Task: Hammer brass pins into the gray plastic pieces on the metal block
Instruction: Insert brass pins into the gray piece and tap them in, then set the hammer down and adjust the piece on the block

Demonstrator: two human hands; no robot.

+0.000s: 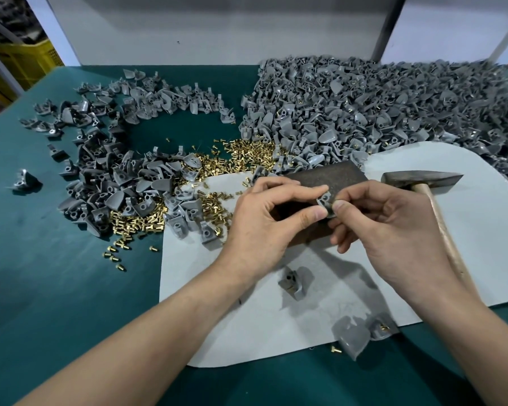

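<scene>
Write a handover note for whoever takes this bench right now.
Left hand and right hand: both pinch one gray piece over the metal block; no pin visible in it.
Hammer: unheld, on the white mat right of the block.
Brass pins: loose heap beyond the block, to the left.
Done: some pieces in the far right pile show brass.
Left: pin and hammer this piece, then probably the left pile.

The bench had a teal-green top (41, 259) with a pale gray sheet (467, 244), rounded at the corners, lying flat on its near right part, a plain white panel (217, 30) standing along the back edge, and a yellow plastic crate (27, 57) off past the far left corner.
</scene>
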